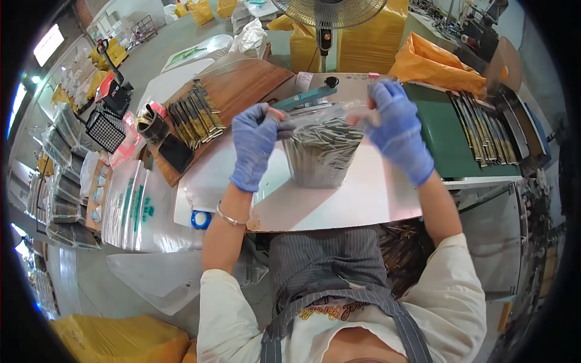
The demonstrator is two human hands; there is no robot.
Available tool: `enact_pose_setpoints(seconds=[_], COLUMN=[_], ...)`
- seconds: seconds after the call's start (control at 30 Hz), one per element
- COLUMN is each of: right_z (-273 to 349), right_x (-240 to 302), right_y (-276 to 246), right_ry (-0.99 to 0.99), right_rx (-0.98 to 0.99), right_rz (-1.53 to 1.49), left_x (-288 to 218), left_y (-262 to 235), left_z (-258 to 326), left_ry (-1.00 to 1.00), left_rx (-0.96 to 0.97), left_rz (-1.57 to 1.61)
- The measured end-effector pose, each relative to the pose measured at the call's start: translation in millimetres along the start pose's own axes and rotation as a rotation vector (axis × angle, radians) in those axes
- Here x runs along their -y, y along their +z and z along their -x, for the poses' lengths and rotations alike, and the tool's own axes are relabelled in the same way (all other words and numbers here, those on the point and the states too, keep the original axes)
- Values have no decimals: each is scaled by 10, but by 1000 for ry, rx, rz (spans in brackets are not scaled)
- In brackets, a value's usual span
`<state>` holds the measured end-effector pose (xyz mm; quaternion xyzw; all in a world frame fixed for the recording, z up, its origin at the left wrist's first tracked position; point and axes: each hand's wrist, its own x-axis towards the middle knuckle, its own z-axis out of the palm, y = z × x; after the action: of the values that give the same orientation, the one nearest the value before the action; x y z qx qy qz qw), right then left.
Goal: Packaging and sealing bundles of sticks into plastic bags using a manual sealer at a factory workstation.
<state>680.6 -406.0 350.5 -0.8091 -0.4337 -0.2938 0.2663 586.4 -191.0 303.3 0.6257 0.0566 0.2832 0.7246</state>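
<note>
Work with two gloved hands at a broad white surface [339,209], viewed from above. Centre: an upright, clear plastic bag [318,174], filled with slender dark-and-silvery pieces [330,140] — located over the middle of the white surface, between both hands; whether resting or slightly lifted, impossible to tell. Left hand [254,145], in a blue fabric glove, with thumb and fingers pressed together, pinching the upper left edge of the bag. Right hand [396,124], in a matching glove, with fingers curled at the upper right edge; blurred, and thus impossible to tell whether pinching or only touching. Directly behind the bag, a teal metal bar with a black knob [308,95]. To the left, a brown wooden board [254,77], bearing a row of slim dark-and-gold packets [196,115] and a dark cylindrical cup of tools [152,128]. Near the left forearm, a round blue tape roll [201,219]. To the right, a flat green surface [433,142] — with similar packets in a row at the far side.
</note>
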Motion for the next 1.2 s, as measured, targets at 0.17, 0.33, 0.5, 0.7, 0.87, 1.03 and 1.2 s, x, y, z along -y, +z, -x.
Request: enact_pose_setpoints(seconds=[0.17,0.33,0.5,0.7,0.87,1.03,1.2], right_z=[417,297,-109,-681,-953,-180,-114], right_x=[44,-51,-813,-1378,-1199,-2020,-1777], right_y=[488,558,1560,2655,2505,3106,3277], right_ry=[-315,-317,225,217,270,735,915], right_rx=[-112,-112,-39,-288,-116,-139,-252], right_rz=[62,-385,-239,-236,-602,-831,-1223], left_x=[82,788,1783,2552,2646,2885,2740], left_y=[262,195,538,757,251,-235,-482], left_z=[336,561,283,-515,-835,-605,-18], left_ry=[49,91,-327,-494,-534,-511,-515], left_rx=[203,264,135,85,-84,-83,-200], left_rz=[8,1,344,314,389,171,112])
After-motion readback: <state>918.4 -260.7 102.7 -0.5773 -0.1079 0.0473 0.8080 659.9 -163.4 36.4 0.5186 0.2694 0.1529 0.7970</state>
